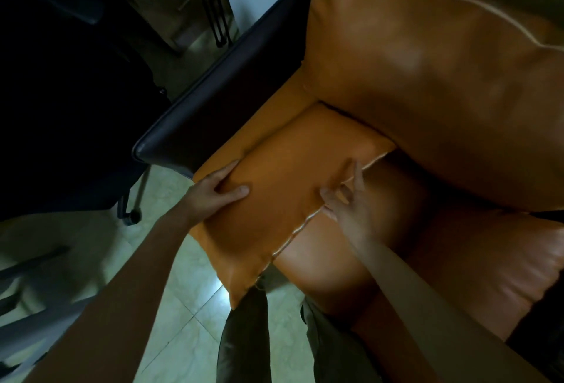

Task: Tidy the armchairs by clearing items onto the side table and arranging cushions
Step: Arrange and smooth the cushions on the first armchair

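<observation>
Armchair [225,92]: orange leather inside, black outer side panel; fills the right and centre of the view.
Back cushion [427,77]: large, orange, pale piping along its top edge; leans against the chair back.
Office chair [61,108]: dark, left of the armchair, just beside the black panel; detail lost in shadow.
Floor [189,306]: pale greenish tiles, light glare near the seat front.
Seat cushion [427,260]: orange, glossy, lies under the back cushion; its left part is covered by the small cushion.
Small cushion [290,187]: orange, rectangular, pale piping on its right edge. It sits at the left of the seat, alongside the black panel. The far corner touches the foot of the back cushion; the near corner hangs past the seat front over the floor. Cannot tell whether it rests on the seat or is lifted.
Trouser legs [244,346]: dark, at the bottom edge, against the seat front.
Left hand [213,190]: grip closed on the small cushion's left edge, thumb on the top face, fingers wrapped underneath.
Right hand [348,199]: blurred; grip narrow, fingers pinching the piped right edge of the small cushion.
Caster [133,217]: black wheel on the office chair's leg, on the floor.
</observation>
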`<state>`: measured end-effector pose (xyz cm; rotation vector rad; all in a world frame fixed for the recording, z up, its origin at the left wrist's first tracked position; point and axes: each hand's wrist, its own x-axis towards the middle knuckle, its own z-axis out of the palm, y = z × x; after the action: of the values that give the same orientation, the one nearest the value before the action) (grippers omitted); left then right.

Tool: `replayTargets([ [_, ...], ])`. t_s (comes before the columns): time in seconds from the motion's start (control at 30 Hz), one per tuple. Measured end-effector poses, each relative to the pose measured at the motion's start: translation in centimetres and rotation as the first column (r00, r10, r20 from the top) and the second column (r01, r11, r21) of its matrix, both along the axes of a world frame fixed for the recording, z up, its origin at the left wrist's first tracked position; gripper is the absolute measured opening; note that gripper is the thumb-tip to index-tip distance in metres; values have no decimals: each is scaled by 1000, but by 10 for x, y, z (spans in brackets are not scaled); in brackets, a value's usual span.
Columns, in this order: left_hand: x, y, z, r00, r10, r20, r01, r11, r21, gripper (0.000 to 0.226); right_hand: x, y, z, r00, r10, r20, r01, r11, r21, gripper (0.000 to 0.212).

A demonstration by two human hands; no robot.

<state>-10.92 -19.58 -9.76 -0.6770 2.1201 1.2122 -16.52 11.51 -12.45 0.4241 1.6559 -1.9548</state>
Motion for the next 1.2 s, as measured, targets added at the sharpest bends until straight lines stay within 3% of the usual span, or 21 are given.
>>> replayTargets([
  [0.17,44,-8,-9,988,149,-40,-145,986,85,96,-15,-20,2,923,355,-145,-333,930,156,85],
  [0.23,66,-4,-11,970,224,-90,-216,972,94,93,-29,-20,2,815,546,-194,-474,821,319,87],
  [0.3,85,3,-15,972,185,-145,-173,981,93,97,-49,-23,0,690,705,-161,-545,653,526,92],
  [0.37,92,11,-19,980,113,-161,-103,992,70,104,-70,-31,7,646,741,-182,-509,596,621,94],
  [0.47,79,21,-26,987,46,-153,-43,999,24,110,-107,-51,17,648,676,-352,-369,682,631,87],
  [0.5,74,21,-29,989,15,-147,-13,1000,10,111,-120,-57,20,629,684,-369,-348,673,653,83],
  [0.67,73,9,-37,987,-60,-146,57,998,-29,111,-156,-68,19,372,888,-270,-291,388,875,68],
  [0.83,72,-14,-40,989,-70,-133,71,997,3,110,-172,-79,22,212,960,-185,-198,228,953,75],
  [1.0,71,-28,-42,988,-100,-115,104,994,30,110,-198,-86,27,189,982,-28,-202,67,977,101],
  [1.1,72,-31,-43,990,-58,-128,62,998,28,110,-213,-92,32,234,971,-58,-337,136,932,95],
  [1.2,80,-25,-40,977,115,-179,-108,993,50,105,-226,-92,37,313,947,-72,-434,210,876,69],
])
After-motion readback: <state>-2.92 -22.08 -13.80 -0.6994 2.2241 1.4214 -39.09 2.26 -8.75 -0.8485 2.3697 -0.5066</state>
